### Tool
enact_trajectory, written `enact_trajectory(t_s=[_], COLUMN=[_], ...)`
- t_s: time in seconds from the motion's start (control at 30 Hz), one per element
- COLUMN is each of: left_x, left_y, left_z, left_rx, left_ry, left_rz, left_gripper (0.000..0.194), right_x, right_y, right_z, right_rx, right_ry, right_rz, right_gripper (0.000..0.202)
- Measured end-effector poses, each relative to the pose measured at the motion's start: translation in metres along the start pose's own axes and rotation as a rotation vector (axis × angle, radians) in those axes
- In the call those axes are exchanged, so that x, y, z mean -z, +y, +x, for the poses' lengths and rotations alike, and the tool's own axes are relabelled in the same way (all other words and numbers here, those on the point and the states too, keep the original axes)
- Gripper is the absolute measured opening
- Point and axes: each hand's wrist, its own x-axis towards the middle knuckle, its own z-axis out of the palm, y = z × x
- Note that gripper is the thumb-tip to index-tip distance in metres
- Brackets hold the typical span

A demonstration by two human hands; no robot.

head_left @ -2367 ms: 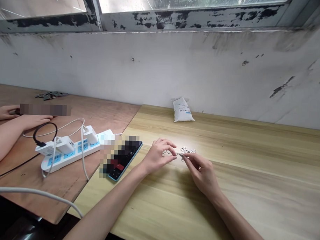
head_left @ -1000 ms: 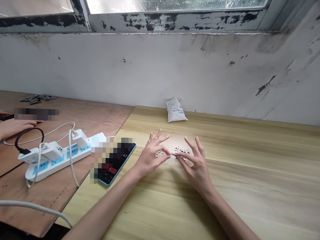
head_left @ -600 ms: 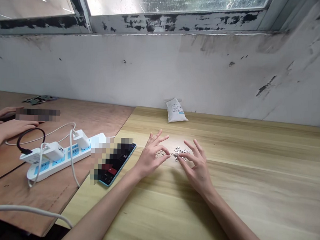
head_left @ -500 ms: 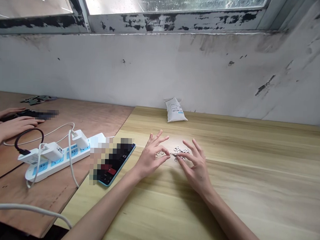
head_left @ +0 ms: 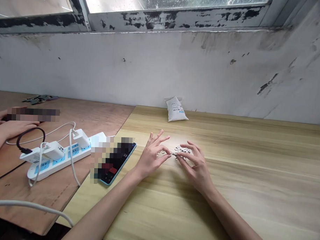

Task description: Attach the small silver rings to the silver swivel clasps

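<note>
My left hand (head_left: pixel 152 157) pinches one end of a small silvery metal clasp (head_left: pixel 174 154) between thumb and index finger, its other fingers spread upward. From the other side, my right hand (head_left: pixel 198 166) pinches the same clasp, its thumb and index almost meeting the left fingertips. The clasp's exact shape is too small to make out. Just behind the right fingers lies a loose pile of metal rings (head_left: pixel 179 148), partly covered by that hand. A few separate rings (head_left: pixel 162 152) show through the gap of my left thumb and index finger.
A white plastic packet (head_left: pixel 176 112) lies by the wall. Left of my forearm is a phone (head_left: pixel 119 166). Farther left, a white power strip (head_left: pixel 66 158) holds chargers and cables. Another person's hands (head_left: pixel 15 125) rest on the brown table (head_left: pixel 102 112).
My right hand's raised fingers have curled down and inward a little over the pile of rings. Both pinches stay close together on the clasp. The view has shifted slightly.
</note>
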Motion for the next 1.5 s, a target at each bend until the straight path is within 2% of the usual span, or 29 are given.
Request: enact_trajectory(t_s=[0.23,0.37,0.53,0.7,0.9,1.07,1.13,1.23,1.37,1.5], left_x=[0.001,0.003,0.007,0.006,0.001,-0.001,0.000,0.002,0.002,0.001], left_y=[-0.001,-0.002,-0.004,-0.003,-0.002,-0.004,-0.004,-0.003,-0.002,-0.002], left_z=[0.000,0.000,0.001,0.001,-0.001,-0.002,-0.002,-0.001,0.000,-0.001], left_rx=[0.024,0.002,0.003,0.003,0.012,0.041,0.018,-0.046,-0.108,-0.142], left_ry=[-0.010,-0.057,-0.098,-0.105,-0.055,-0.109,-0.110,-0.101,-0.058,-0.019], left_rz=[-0.035,-0.062,-0.055,-0.014,0.051,0.035,0.023,0.018,0.048,0.071], left_gripper=[0.009,0.019,0.014,0.014,0.015,0.020,0.017,0.027,0.018,0.015], right_x=[0.004,0.005,0.008,0.010,0.010,0.010,0.011,0.011,0.009,0.008], right_y=[0.000,0.002,0.004,0.003,0.001,0.002,0.002,0.002,0.003,0.007], right_z=[0.002,0.003,0.004,0.006,0.007,0.006,0.005,0.005,0.005,0.006], right_rx=[0.047,0.054,0.021,-0.008,-0.007,-0.004,-0.029,-0.074,-0.142,-0.194], right_ry=[-0.055,-0.074,-0.127,-0.105,-0.103,-0.129,-0.142,-0.145,-0.123,-0.161], right_rz=[0.001,0.026,0.095,0.133,0.138,0.159,0.179,0.217,0.291,0.391], right_gripper=[0.019,0.017,0.018,0.018,0.020,0.019,0.018,0.019,0.021,0.022])
